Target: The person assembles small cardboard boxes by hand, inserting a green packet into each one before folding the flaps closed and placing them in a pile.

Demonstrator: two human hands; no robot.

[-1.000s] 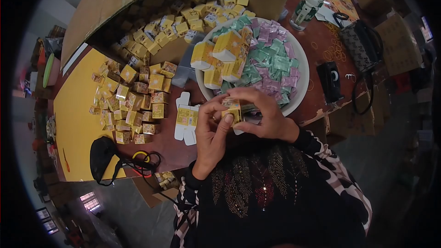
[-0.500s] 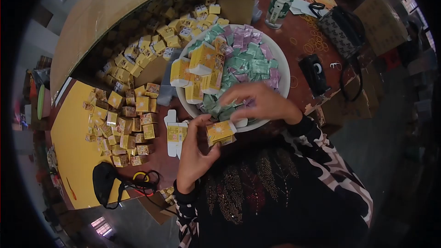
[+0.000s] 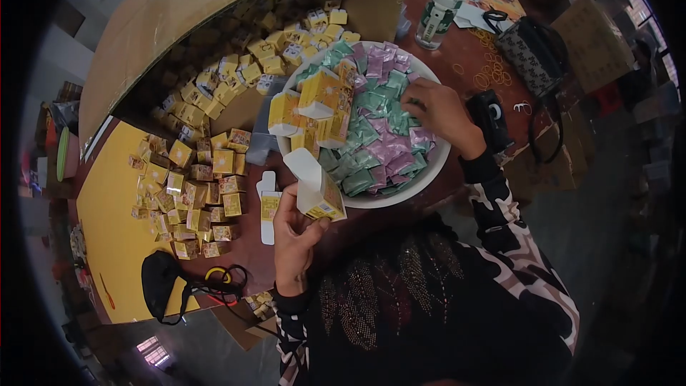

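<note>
Curling narrowly over sachets (image 3: 389, 106) by the bowl's (image 3: 389, 202) right rim, the right hand (image 3: 434, 109) is nearer, grasp unclear; the left hand (image 3: 293, 241) holds an open box (image 3: 325, 200) off the near-left rim.

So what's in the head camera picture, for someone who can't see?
A person's left hand holds an open yellow box; the right hand reaches over green and purple packets in a white bowl. More boxes lie on the left.

Left hand (image 3: 291, 243) holds small yellow box (image 3: 323, 200), white flap (image 3: 303, 166) up. Right hand (image 3: 449, 116) over green and purple packets (image 3: 382, 139) in big white bowl (image 3: 389, 201). Yellow boxes (image 3: 319, 94) in bowl too. Flat box (image 3: 269, 207) near left hand. Heap of little boxes (image 3: 193, 189) on table (image 3: 457, 53).
</note>
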